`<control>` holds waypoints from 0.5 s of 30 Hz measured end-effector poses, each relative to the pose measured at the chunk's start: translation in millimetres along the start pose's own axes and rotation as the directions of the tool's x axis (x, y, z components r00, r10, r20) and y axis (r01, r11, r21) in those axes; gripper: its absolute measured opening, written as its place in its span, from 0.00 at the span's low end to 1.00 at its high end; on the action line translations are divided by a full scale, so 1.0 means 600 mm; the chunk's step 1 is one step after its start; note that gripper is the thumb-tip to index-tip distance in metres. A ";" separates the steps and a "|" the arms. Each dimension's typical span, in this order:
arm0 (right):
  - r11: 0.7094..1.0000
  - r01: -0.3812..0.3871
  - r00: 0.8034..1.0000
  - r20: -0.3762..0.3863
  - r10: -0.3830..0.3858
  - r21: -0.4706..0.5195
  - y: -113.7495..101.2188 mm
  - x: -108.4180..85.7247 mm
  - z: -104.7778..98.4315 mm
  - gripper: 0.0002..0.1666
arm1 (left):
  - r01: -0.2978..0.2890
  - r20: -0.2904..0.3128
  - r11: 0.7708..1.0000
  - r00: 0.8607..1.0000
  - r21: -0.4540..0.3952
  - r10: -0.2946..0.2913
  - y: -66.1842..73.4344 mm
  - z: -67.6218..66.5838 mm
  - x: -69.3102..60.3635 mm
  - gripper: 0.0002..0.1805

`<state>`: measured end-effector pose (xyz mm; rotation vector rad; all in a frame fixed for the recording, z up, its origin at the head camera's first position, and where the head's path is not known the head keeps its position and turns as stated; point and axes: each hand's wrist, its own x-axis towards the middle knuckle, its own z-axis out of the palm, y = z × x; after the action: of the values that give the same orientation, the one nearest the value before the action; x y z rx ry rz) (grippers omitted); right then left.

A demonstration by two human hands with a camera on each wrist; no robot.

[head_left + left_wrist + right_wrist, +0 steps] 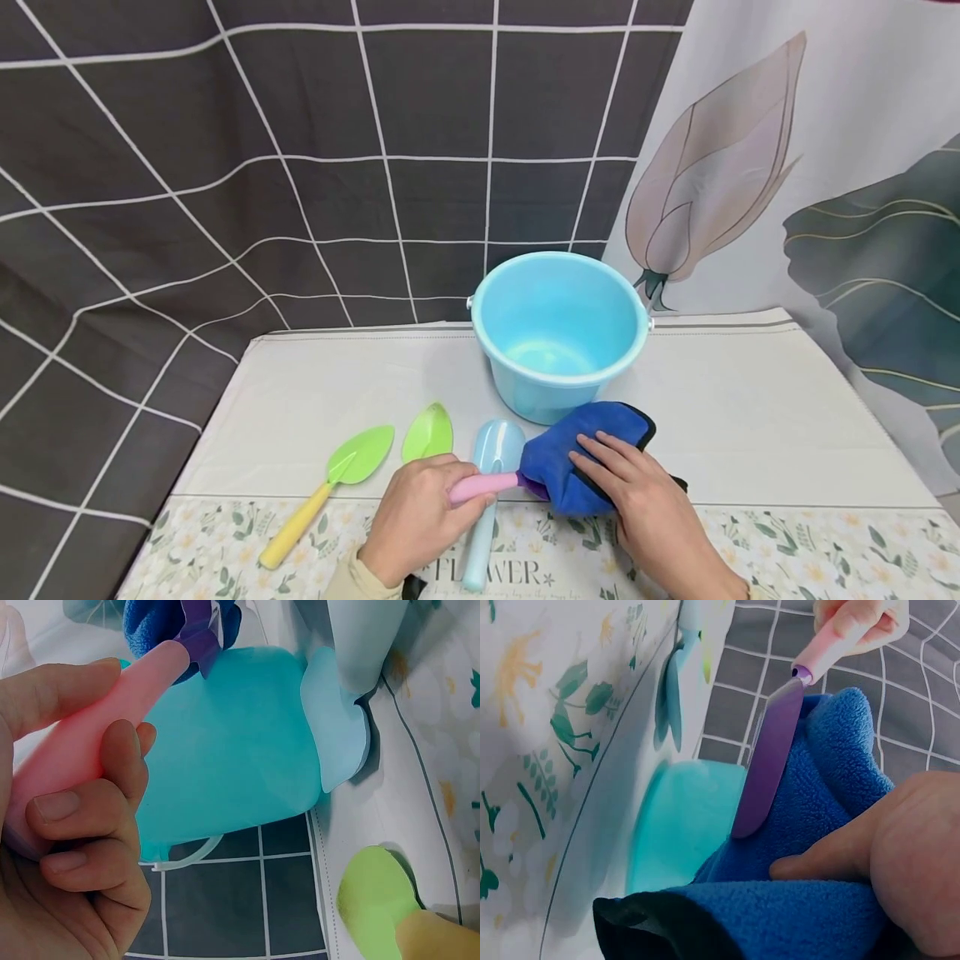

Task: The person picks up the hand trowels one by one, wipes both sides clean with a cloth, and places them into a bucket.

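My left hand [420,517] grips the pink handle of a small trowel [483,485], its fingers wrapped round the handle. The trowel's purple blade [769,761] lies against a blue towel [577,467] with black edging. My right hand [648,500] holds the towel over the blade, fingers on top and thumb [817,859] on the near side. The far part of the blade is covered by towel in the head view. Under the pink handle lies a light blue scoop [483,533], partly hidden by my left hand.
Behind the towel stands a light blue bucket [543,400], its inside bare. To the left lie a green trowel with a yellow handle [300,521] and a second green trowel [429,432], its handle hidden by my left hand. A dark checked curtain [435,100] backs the table [765,417].
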<state>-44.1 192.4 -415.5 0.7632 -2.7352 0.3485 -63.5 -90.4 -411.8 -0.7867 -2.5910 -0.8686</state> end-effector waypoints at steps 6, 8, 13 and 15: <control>1.000 -0.021 1.000 -0.005 0.021 0.008 0.003 -0.001 -0.003 0.41 | 0.023 -0.010 1.000 1.000 -0.020 -0.023 -0.001 -0.002 -0.003 0.07; 1.000 -0.027 1.000 -0.009 0.027 0.013 0.005 -0.001 -0.004 0.43 | 0.026 -0.021 0.999 0.999 -0.030 -0.026 -0.002 -0.002 -0.003 0.07; 0.999 -0.040 0.999 -0.011 0.040 0.016 0.009 -0.001 -0.004 0.45 | 0.035 -0.024 0.999 0.999 -0.033 -0.036 -0.003 -0.004 -0.003 0.07; 0.999 -0.042 0.999 -0.016 0.042 0.015 0.010 -0.002 -0.003 0.44 | 0.039 -0.018 0.999 0.999 -0.024 -0.039 -0.003 -0.004 -0.003 0.06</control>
<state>-46.3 198.5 -415.1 0.7049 -2.7400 0.3831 -62.7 -94.1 -411.7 -0.7337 -2.5929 -0.9151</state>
